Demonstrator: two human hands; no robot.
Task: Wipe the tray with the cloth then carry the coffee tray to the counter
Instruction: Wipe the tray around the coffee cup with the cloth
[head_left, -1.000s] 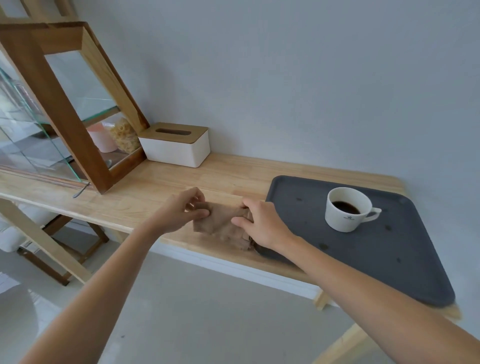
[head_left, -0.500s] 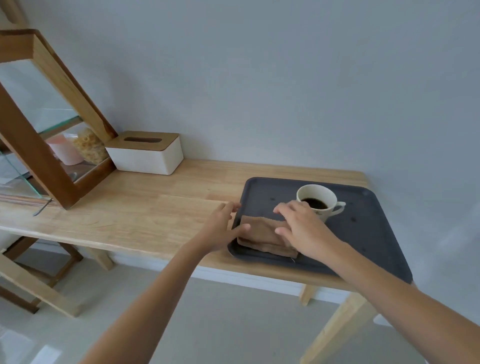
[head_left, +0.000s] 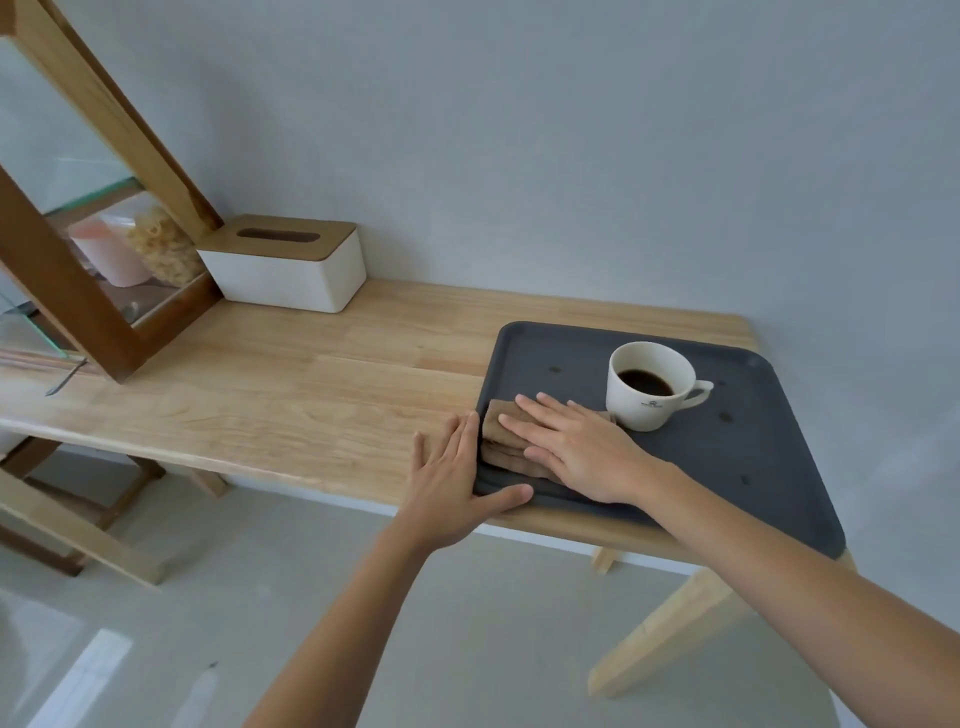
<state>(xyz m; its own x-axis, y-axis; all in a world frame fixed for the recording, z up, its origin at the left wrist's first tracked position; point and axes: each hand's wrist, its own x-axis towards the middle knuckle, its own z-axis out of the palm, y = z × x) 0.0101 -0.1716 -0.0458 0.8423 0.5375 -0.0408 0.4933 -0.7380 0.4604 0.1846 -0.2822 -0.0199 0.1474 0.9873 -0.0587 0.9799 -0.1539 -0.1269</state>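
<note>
A dark grey tray (head_left: 727, 467) lies on the right end of a light wooden table (head_left: 311, 395). On it stands a white cup (head_left: 649, 387) of black coffee, handle to the right. A folded brown cloth (head_left: 501, 436) lies in the tray's near left corner. My right hand (head_left: 576, 447) presses flat on the cloth, fingers spread and pointing left. My left hand (head_left: 457, 478) rests flat on the table against the tray's left edge, with the thumb over the tray's front rim. Several dark spots mark the tray's surface.
A white tissue box (head_left: 288, 265) with a wooden lid stands at the back of the table by the grey wall. A glass-fronted wooden cabinet (head_left: 78, 249) holding a pink container and a jar fills the left. Pale floor lies below.
The cloth has gone from the table beside the tray onto the tray's near left corner. My right hand has flattened on it, and my left hand has settled against the tray's edge.
</note>
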